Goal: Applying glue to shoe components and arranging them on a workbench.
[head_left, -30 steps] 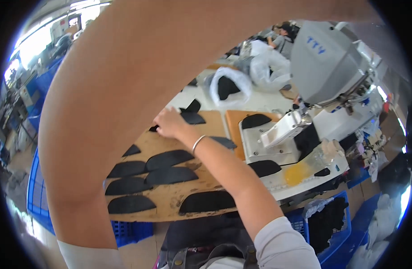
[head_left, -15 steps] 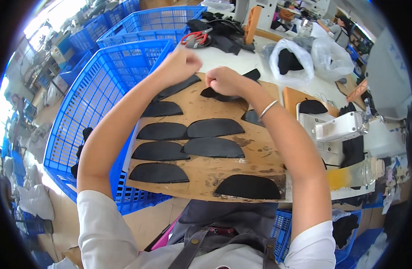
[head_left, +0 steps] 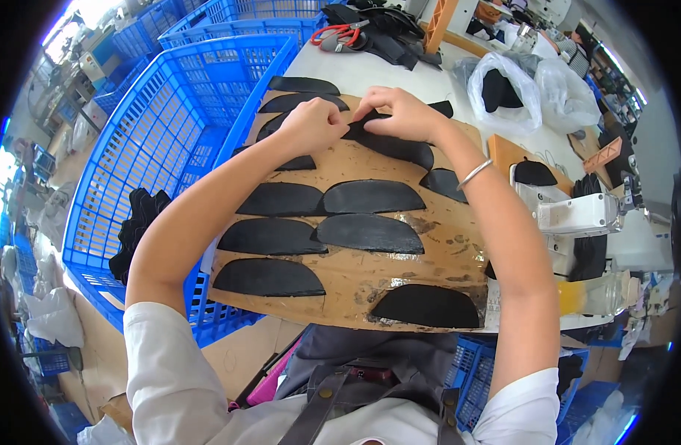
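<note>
Over the far half of a brown board (head_left: 362,308), my right hand (head_left: 401,115) pinches a black half-moon piece (head_left: 401,150), fabric or foam by its look, near its left end. My left hand (head_left: 316,124) is closed at that same end, its fingertips meeting the piece; the exact grip is partly hidden. Several more half-moon pieces lie flat in rows, among them a glossy one (head_left: 370,233) mid-board and a matte one (head_left: 427,307) at the near right. Behind my left hand lie others, including a narrow dark piece (head_left: 305,85).
A blue crate (head_left: 144,141) stands against the board's left side, with black ruffled material (head_left: 135,230) in it. Red-handled scissors (head_left: 340,35) and black scraps (head_left: 388,33) lie at the back. To the right are plastic bags (head_left: 503,93), a white machine (head_left: 577,211) and a clear bottle (head_left: 603,294).
My left hand has moved right and down to meet my right hand at the end of the piece. The view has shifted, showing more pieces at the board's far left.
</note>
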Motion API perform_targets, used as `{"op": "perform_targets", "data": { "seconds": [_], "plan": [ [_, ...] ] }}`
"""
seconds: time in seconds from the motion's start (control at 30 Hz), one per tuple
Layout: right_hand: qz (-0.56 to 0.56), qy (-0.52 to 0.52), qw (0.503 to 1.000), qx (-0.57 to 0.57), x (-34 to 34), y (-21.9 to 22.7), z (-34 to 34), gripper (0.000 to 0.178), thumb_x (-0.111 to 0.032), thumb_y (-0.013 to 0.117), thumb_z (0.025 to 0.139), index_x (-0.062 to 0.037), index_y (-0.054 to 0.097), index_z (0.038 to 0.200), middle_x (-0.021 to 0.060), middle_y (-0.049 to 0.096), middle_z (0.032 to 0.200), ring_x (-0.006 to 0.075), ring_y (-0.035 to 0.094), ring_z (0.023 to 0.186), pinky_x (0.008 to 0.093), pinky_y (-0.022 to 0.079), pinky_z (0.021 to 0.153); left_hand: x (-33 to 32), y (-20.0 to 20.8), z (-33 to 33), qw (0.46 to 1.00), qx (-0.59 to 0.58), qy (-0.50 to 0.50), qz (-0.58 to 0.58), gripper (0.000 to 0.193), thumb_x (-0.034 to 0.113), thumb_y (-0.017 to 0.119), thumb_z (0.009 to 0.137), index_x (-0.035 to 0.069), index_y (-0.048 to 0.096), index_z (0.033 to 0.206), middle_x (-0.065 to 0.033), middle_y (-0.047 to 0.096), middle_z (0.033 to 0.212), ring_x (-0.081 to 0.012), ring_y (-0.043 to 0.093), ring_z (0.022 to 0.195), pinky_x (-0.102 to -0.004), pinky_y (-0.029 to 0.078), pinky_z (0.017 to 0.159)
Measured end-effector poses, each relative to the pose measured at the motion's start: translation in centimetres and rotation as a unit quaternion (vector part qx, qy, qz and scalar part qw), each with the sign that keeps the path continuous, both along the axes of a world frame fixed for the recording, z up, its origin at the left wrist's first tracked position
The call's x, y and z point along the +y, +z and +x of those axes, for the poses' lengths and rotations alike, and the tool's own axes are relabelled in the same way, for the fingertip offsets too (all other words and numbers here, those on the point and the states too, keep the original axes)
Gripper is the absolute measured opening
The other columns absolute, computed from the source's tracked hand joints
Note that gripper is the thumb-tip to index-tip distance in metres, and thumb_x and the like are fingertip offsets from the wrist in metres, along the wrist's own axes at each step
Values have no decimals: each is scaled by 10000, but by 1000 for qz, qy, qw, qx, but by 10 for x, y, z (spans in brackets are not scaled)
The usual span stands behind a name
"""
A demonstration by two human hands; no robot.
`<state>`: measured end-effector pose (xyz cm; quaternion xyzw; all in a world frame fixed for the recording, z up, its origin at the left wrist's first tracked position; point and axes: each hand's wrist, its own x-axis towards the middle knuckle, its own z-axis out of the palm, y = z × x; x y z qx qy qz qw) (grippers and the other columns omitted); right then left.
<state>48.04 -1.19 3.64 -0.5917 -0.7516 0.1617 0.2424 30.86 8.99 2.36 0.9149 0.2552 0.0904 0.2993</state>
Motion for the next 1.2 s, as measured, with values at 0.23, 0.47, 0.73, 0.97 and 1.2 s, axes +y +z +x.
{"op": "perform_targets", "data": {
  "seconds": [0.23, 0.47, 0.73, 0.97, 1.2],
  "plan": [
    [57, -181, 937, 293, -28, 13, 29, 301, -134, 589, 776, -33, 615, 1058, 41, 598, 1061, 116, 533, 986, 260, 408, 864, -8, -1, -2, 1000, -17, -16, 21, 212, 221, 617, 735, 16, 613, 681, -116, 636, 669, -256, 630, 679, -342, 486, 651],
    [-30, -219, 939, -264, -66, 9, 42, 221, -219, 641, 755, -59, 630, 907, 112, 594, 928, 267, 563, 913, 343, 459, 784, 4, 2, -9, 998, -42, 25, 33, 225, 243, 619, 723, 19, 615, 700, -122, 629, 675, -256, 623, 684, -343, 477, 628],
    [59, -250, 936, -241, -39, -14, 35, 235, -283, 608, 755, -72, 636, 857, 101, 581, 897, 266, 553, 896, 353, 457, 750, -2, -4, -6, 994, -35, 25, 98, 272, 277, 674, 707, 28, 574, 664, -85, 589, 633, -203, 579, 619, -315, 436, 570],
    [33, -398, 913, -78, -21, -5, 56, 209, -242, 571, 691, -79, 674, 773, 116, 655, 757, 270, 628, 698, 360, 496, 666, -2, -6, -7, 989, -48, 31, 137, 240, 232, 673, 686, 35, 544, 639, -104, 590, 636, -251, 583, 633, -348, 435, 569],
    [242, -467, 750, 400, -69, 19, 132, 140, -145, 623, 757, -29, 630, 834, 15, 596, 693, 109, 545, 560, 240, 469, 545, -3, -3, -7, 989, -47, 31, 135, 230, 236, 656, 705, 39, 551, 651, -104, 593, 644, -259, 582, 647, -355, 437, 581]
  ]
}}
